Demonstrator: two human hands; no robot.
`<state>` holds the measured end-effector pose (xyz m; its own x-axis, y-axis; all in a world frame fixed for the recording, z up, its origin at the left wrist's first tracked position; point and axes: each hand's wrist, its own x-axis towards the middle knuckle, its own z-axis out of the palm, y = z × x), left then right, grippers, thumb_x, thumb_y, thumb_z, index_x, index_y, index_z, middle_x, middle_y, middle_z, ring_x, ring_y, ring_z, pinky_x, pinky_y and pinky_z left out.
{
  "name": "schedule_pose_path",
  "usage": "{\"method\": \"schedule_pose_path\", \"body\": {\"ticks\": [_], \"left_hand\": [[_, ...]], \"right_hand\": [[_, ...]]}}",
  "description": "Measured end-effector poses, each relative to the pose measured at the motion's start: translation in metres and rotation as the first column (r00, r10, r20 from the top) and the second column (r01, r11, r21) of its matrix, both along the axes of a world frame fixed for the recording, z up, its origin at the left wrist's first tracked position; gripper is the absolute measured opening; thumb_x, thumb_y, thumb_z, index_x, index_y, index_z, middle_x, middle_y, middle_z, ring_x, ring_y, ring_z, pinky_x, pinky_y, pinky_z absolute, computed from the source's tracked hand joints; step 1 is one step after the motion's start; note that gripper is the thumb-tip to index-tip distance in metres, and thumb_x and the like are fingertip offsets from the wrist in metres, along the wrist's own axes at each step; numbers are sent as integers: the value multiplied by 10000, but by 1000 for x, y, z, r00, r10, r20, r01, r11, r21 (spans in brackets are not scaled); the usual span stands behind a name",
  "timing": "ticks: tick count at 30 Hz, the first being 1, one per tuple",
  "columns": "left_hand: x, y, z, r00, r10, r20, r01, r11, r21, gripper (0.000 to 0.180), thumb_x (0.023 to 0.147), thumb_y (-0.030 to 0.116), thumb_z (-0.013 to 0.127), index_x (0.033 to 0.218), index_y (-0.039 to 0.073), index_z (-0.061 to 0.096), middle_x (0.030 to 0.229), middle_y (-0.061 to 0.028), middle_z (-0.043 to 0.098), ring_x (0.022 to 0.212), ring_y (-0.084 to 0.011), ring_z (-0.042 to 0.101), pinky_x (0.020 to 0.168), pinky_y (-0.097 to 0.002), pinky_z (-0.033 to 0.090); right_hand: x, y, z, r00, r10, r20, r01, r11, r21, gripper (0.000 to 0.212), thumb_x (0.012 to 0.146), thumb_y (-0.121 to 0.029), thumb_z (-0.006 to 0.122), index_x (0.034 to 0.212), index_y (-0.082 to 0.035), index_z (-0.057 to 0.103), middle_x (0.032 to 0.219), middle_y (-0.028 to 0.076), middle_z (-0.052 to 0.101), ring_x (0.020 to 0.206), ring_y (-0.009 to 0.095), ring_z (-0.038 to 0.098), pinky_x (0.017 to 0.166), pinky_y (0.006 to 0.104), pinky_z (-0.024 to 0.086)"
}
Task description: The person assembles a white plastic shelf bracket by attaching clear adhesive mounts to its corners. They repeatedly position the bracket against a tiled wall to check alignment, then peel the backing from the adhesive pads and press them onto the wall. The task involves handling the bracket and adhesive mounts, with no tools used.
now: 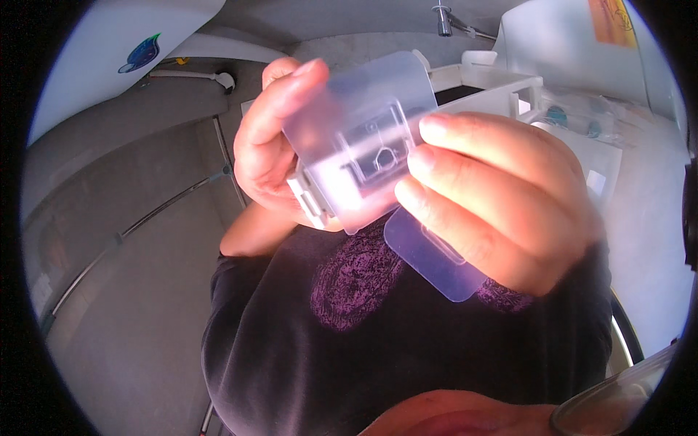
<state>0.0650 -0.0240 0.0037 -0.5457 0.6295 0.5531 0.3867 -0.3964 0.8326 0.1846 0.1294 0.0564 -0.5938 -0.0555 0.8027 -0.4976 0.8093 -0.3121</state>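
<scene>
I hold a clear plastic plate [320, 120] with rounded corners up in front of my chest. A raised, frame-like shape is moulded in its middle. My left hand [262, 152] is closed around its left side, thumb and fingers at the edge. A small white plastic piece [309, 200] shows at the plate's lower left, against the left palm. My right hand [516, 196] has its fingertips pinched on the plate's right edge. From under the right fingers a second clear, rounded plastic plate [432, 261] hangs tilted. How the right hand holds it is partly hidden.
Behind the hands stands a white rack [502, 94] with a dark inside. Clear plastic packaging [582, 116] lies to its right. A metal fitting [443, 20] is at the top, a white rounded body [574, 51] at upper right. Along the left runs a thin metal rail [171, 203].
</scene>
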Motion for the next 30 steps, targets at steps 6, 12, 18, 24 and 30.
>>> {"method": "schedule_pose_path", "body": {"ticks": [6,12,18,24,30], "left_hand": [[-4,4,6,994,-1,-113,-3,999,-33,928,577,160,826,1333,4,310,1123,-182,510,1013,-222,518,874,-350,441],[-8,8,4,992,-9,-122,11,1000,13,981,577,140,834,1358,-22,264,1180,-186,492,965,-194,543,850,-314,442],[-4,15,10,995,-16,-98,20,999,42,1002,585,172,836,1363,-44,242,1177,-171,522,974,-175,561,831,-293,452],[-9,11,6,984,-119,-136,131,988,81,990,574,171,840,1355,-37,267,1162,-168,527,977,-185,559,854,-301,452],[-14,-2,0,989,-51,-142,47,998,-31,878,568,158,844,1285,-24,372,1083,-144,552,963,-190,554,833,-301,462]], "right_hand": [[-1,2,-1,1000,0,14,0,1000,1,198,618,-40,690,808,12,671,839,119,643,812,246,633,660,308,540],[-2,1,-1,999,-28,32,27,999,33,204,607,-18,694,806,20,668,847,125,637,804,249,630,667,306,542],[-6,-3,1,997,-78,23,78,997,-15,229,577,2,695,801,35,660,838,125,636,805,255,631,663,303,543],[-8,-2,-2,998,-49,-48,49,999,-4,219,574,-9,708,783,37,661,778,118,636,757,247,637,630,310,545],[-3,2,-3,998,48,-41,-45,995,85,193,586,-15,717,768,25,666,766,114,637,737,238,637,610,323,545]]}}
